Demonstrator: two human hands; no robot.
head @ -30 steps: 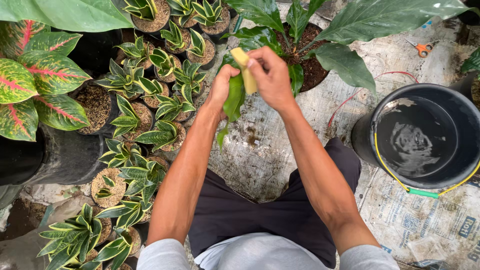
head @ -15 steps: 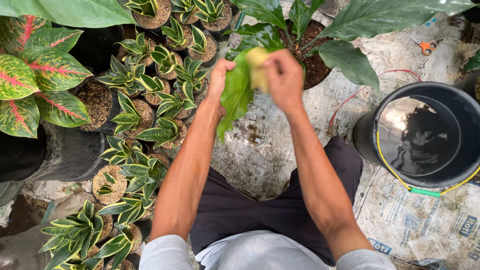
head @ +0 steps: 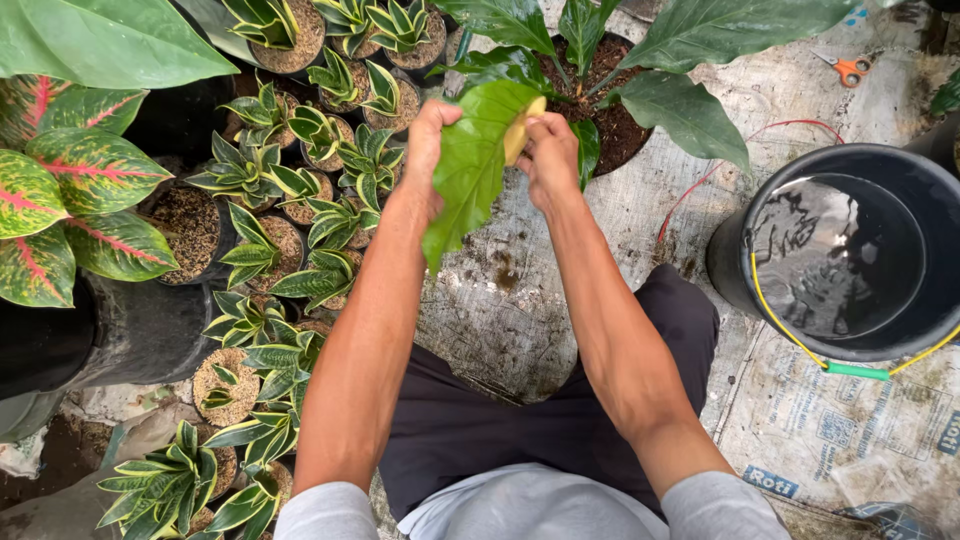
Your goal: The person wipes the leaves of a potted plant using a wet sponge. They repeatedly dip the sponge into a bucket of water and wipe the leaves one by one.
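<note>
While the left hand (head: 432, 140) backs the broad green leaf (head: 470, 170) above the potted plants, right hand (head: 548, 150) pinches a yellow sponge (head: 516, 128) against it; hard pressure could tear the blade.

Large bright green leaf (head: 465, 175), glossy and broad, hanging tip-down from the dark pot's plant, curved along its midrib. Pale yellow sponge (head: 517, 130) pressed flat against its upper part, partly hidden behind the leaf's edge.
</note>
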